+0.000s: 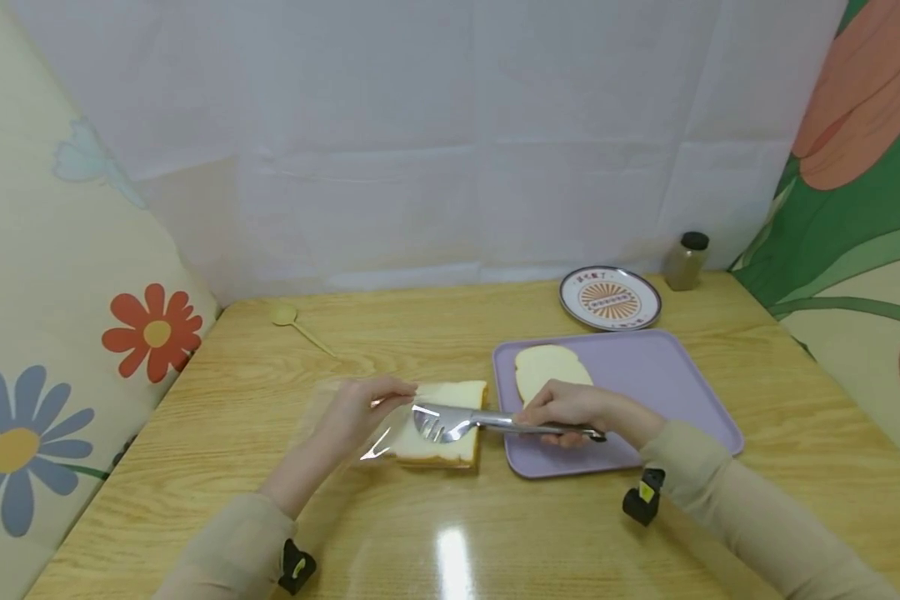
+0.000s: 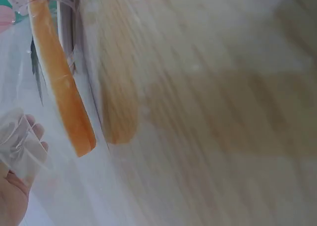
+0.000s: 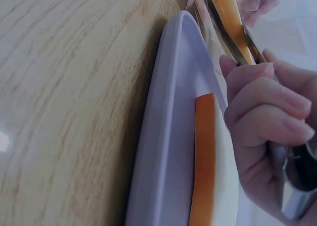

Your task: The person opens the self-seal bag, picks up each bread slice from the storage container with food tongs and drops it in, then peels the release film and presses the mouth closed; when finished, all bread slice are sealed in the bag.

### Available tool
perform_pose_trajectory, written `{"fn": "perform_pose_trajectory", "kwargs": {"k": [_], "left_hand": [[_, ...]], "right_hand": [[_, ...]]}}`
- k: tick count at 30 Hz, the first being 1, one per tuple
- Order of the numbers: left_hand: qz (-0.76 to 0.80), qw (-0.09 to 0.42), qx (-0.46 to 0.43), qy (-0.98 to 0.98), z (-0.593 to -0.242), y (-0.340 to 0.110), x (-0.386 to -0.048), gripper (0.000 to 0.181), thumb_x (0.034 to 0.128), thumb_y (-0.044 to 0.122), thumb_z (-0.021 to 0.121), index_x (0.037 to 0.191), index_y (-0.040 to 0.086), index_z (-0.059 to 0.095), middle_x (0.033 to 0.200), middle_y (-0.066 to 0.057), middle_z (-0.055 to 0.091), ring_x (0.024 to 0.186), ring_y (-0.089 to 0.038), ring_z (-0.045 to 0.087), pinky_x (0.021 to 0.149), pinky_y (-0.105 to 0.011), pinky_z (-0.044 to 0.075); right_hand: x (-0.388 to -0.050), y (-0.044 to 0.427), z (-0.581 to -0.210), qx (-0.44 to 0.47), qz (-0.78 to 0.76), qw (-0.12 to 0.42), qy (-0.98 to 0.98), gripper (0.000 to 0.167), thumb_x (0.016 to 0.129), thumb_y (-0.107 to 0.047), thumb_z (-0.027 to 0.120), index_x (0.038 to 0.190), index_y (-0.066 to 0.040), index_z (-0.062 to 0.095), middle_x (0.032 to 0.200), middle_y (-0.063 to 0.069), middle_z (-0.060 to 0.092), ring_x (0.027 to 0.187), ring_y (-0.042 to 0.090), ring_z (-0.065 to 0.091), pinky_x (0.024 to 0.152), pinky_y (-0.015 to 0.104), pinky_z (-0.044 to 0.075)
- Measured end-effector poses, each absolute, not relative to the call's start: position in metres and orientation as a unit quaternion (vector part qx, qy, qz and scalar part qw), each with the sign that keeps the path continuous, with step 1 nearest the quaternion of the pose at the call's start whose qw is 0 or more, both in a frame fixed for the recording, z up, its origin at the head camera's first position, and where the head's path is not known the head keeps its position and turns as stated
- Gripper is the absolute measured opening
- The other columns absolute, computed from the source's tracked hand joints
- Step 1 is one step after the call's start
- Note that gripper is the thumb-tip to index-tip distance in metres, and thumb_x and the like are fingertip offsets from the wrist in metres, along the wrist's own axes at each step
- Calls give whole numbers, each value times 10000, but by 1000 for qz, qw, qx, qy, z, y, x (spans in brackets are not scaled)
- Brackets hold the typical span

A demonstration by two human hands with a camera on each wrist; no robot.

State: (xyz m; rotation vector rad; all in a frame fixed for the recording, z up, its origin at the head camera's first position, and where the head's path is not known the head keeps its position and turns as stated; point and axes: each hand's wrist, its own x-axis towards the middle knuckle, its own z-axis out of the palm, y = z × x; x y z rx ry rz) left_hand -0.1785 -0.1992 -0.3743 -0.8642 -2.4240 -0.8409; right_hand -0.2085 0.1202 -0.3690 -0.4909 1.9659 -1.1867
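My right hand [image 1: 566, 410] curls round the handles of metal tongs [image 1: 495, 419], their head over the bread slices [image 1: 457, 450] at the table's middle. In the right wrist view the tong arms lie on either side of a brown-crusted slice [image 3: 229, 18]. My left hand [image 1: 360, 412] pinches the clear plastic bag [image 1: 378, 446] at the left of the bread; the left wrist view shows its fingers through crumpled film [image 2: 22, 141], near the crust [image 2: 64, 87]. Another slice [image 1: 551, 371] lies on the purple tray [image 1: 637, 375], partly hidden by my right hand.
Behind the tray is a round patterned plate [image 1: 610, 298], with a black-lidded jar [image 1: 686, 262] to its right. A yellow spoon [image 1: 285, 315] lies at the back left of the wooden table [image 1: 390, 542]. A white cloth [image 1: 420, 167] hangs behind.
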Motion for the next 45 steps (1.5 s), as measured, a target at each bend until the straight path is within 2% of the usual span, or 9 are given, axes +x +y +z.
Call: {"fn": "perform_pose_trajectory", "kwargs": {"k": [5,11,17,24,27,32,34,41,45], "left_hand": [[-298,195,-301,-885,-375,-197,-179,154,770,-22,716,901,57,729,899,-79,736,829,-225,705,760,-337,585],[-307,205,-305,-878,-376,-197,-179,150,763,-34,720,879,62,723,865,-59,734,789,-198,701,722,-307,588],[-305,240,-315,-866,-378,-195,-179,152,743,-43,734,861,51,722,837,-64,735,751,-194,704,685,-269,586],[-303,297,-338,-840,-376,-192,-182,178,702,-66,754,838,44,721,806,-75,736,713,-194,708,648,-218,572],[-311,272,-332,-848,-374,-193,-182,155,719,-46,751,846,39,724,827,-79,738,740,-204,709,670,-244,581],[-311,189,-308,-879,-375,-198,-177,139,764,-4,730,893,47,737,879,-77,739,818,-219,708,750,-312,589],[-311,177,-310,-881,-376,-200,-176,145,771,3,728,905,58,740,884,-66,741,825,-209,709,763,-313,588],[-308,206,-329,-868,-376,-196,-177,159,758,-4,741,896,73,744,859,-47,743,755,-157,704,670,-245,582],[-299,218,-319,-872,-376,-192,-177,161,745,-9,745,885,72,743,850,-53,743,744,-164,703,652,-254,580]], "right_hand": [[-209,120,-370,-200,-483,402,752,351,940,-245,568,938,95,654,489,-24,500,335,43,355,322,170,293],[-209,115,-368,-204,-485,414,743,361,940,-260,566,928,91,651,487,-27,489,336,38,343,319,172,282],[-207,108,-367,-200,-471,417,751,378,933,-275,578,848,88,635,496,-8,496,336,49,351,322,177,292],[-207,104,-371,-183,-463,399,770,342,922,-272,596,872,57,673,481,3,497,331,52,359,318,178,299],[-206,105,-371,-181,-463,397,772,343,924,-275,595,875,56,673,482,3,500,333,56,352,323,180,296],[-206,108,-373,-177,-472,403,764,341,932,-287,581,929,38,686,493,-7,508,336,50,361,321,175,299],[-207,109,-373,-168,-484,408,755,340,937,-286,572,952,35,683,494,-12,507,333,44,363,319,170,298],[-206,109,-372,-153,-509,427,731,351,947,-288,555,968,48,656,497,-18,501,333,36,359,317,166,291],[-206,103,-370,-162,-506,429,730,377,938,-307,567,953,61,648,501,-19,496,339,39,360,321,173,293]]}}
